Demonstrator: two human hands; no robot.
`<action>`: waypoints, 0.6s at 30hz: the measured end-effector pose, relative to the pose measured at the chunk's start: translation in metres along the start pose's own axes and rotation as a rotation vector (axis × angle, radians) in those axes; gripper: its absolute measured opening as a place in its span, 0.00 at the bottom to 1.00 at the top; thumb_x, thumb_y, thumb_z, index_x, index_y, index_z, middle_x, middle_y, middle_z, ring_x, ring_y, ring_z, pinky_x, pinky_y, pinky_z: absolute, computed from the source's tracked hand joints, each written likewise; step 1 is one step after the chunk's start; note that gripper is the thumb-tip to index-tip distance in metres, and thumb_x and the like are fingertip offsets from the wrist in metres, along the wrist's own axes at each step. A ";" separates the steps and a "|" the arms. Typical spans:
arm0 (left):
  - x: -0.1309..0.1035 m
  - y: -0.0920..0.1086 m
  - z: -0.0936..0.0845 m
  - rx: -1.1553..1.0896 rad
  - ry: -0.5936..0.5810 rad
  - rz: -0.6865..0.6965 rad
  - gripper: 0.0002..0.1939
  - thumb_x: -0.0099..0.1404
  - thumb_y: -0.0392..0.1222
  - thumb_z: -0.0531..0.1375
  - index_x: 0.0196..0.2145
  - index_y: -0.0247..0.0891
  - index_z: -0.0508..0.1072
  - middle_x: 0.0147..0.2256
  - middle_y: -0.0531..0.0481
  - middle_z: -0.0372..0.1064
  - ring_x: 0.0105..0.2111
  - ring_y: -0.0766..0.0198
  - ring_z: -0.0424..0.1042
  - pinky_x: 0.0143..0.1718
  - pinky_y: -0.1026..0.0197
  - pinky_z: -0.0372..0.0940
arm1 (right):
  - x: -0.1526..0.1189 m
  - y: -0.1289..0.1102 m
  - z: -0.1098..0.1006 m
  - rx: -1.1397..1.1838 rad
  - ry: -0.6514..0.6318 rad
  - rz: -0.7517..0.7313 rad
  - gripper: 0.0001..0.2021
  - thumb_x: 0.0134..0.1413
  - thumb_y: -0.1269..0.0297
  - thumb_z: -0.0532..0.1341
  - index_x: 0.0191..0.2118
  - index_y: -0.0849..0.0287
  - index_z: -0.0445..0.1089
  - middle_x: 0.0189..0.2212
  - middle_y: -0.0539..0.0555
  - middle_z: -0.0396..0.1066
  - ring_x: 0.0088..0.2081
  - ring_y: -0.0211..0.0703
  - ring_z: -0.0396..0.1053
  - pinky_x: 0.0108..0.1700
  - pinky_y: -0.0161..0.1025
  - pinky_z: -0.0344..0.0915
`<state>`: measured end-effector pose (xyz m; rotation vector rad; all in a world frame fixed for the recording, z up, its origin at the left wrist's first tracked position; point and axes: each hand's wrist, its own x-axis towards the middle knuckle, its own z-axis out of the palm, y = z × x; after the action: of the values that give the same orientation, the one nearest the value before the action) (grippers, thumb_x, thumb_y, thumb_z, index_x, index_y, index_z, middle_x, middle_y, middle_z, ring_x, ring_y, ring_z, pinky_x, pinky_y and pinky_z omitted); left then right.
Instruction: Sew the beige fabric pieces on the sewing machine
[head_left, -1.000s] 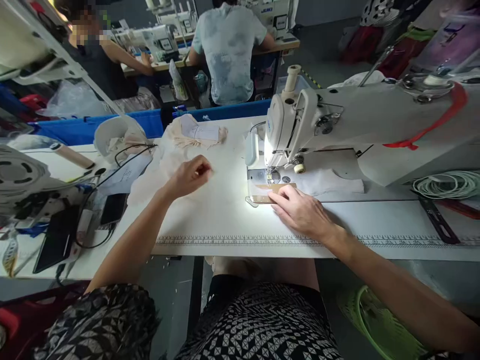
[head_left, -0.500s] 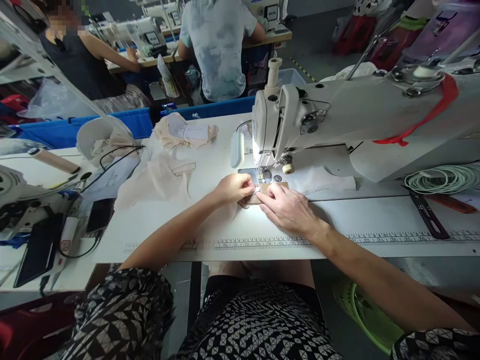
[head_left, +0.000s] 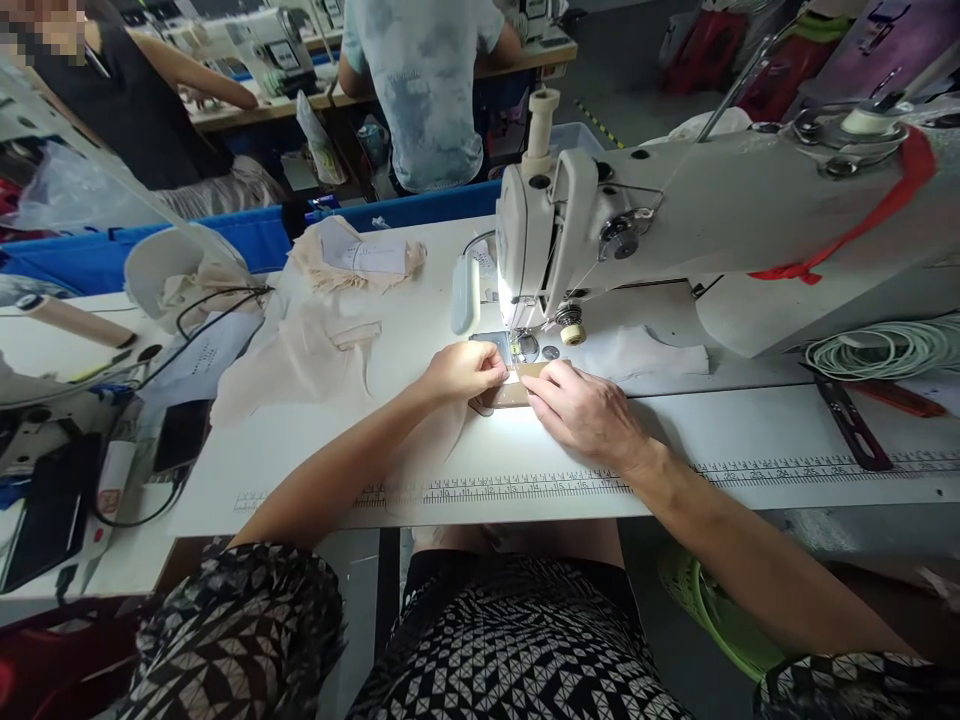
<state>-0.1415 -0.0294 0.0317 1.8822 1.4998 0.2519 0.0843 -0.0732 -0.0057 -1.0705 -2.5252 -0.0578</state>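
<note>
Beneath the needle of a white sewing machine (head_left: 675, 215) lies a small brown piece (head_left: 506, 395), brightly lit. My left hand (head_left: 466, 371) is at its left side, thumb and index finger pinched on thin sheer fabric. My right hand (head_left: 589, 408) rests on the right part of the brown piece, its fingers bent and pressed together at the edge. Sheer pale fabric (head_left: 292, 365) spreads on the white table (head_left: 555, 500) left of my hands. A folded pale piece (head_left: 660, 352) lies right of the needle.
Dark thread snips (head_left: 855, 425) and a coil of pale green cord (head_left: 885, 345) are at the right. A phone (head_left: 180, 435), a thread cone (head_left: 75, 320) and cables sit at the left. Two people work at machines beyond the blue cloth (head_left: 247, 235).
The view has shifted slightly. My right hand has moved a little to the right relative to the needle, and more of the brown piece shows between my hands. My left hand stays pinched.
</note>
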 end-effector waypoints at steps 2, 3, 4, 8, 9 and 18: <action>0.000 0.001 -0.001 0.003 -0.002 -0.001 0.07 0.66 0.43 0.62 0.30 0.41 0.73 0.29 0.54 0.78 0.30 0.61 0.76 0.36 0.60 0.66 | 0.001 -0.001 0.000 -0.001 -0.013 -0.002 0.22 0.77 0.64 0.48 0.52 0.63 0.80 0.37 0.57 0.71 0.33 0.42 0.63 0.35 0.39 0.60; 0.000 0.002 -0.001 0.005 -0.003 0.000 0.07 0.66 0.43 0.62 0.30 0.41 0.73 0.29 0.54 0.78 0.30 0.61 0.76 0.36 0.60 0.66 | 0.001 -0.001 0.000 -0.008 -0.019 -0.002 0.22 0.76 0.64 0.48 0.56 0.63 0.79 0.37 0.58 0.71 0.33 0.43 0.63 0.34 0.39 0.59; 0.000 0.002 -0.002 0.009 -0.005 0.002 0.07 0.66 0.43 0.62 0.30 0.41 0.73 0.29 0.54 0.78 0.31 0.61 0.76 0.36 0.60 0.66 | 0.001 -0.001 0.001 -0.018 -0.029 0.001 0.22 0.76 0.63 0.48 0.58 0.62 0.78 0.38 0.58 0.71 0.33 0.43 0.62 0.34 0.39 0.58; 0.004 0.000 -0.002 0.039 -0.017 0.019 0.08 0.68 0.45 0.62 0.32 0.40 0.73 0.30 0.54 0.79 0.33 0.61 0.77 0.37 0.60 0.67 | 0.004 -0.004 0.002 -0.054 -0.093 0.016 0.23 0.77 0.60 0.48 0.61 0.60 0.77 0.39 0.59 0.71 0.33 0.44 0.61 0.34 0.41 0.55; 0.004 -0.001 -0.001 0.067 -0.012 0.026 0.08 0.69 0.45 0.62 0.32 0.41 0.74 0.32 0.53 0.79 0.33 0.61 0.77 0.37 0.60 0.67 | 0.005 -0.006 0.003 -0.065 -0.108 0.018 0.23 0.77 0.60 0.48 0.61 0.60 0.77 0.40 0.59 0.71 0.33 0.45 0.61 0.34 0.41 0.55; -0.032 -0.013 0.036 0.596 0.426 0.627 0.13 0.77 0.35 0.51 0.46 0.33 0.77 0.49 0.35 0.78 0.46 0.53 0.76 0.49 0.51 0.74 | 0.012 -0.014 0.004 -0.127 -0.122 0.016 0.22 0.77 0.62 0.47 0.47 0.62 0.79 0.38 0.60 0.72 0.33 0.44 0.61 0.33 0.42 0.51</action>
<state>-0.1416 -0.0718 0.0063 2.9123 1.2753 0.5680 0.0654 -0.0740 -0.0029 -1.1760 -2.6517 -0.1545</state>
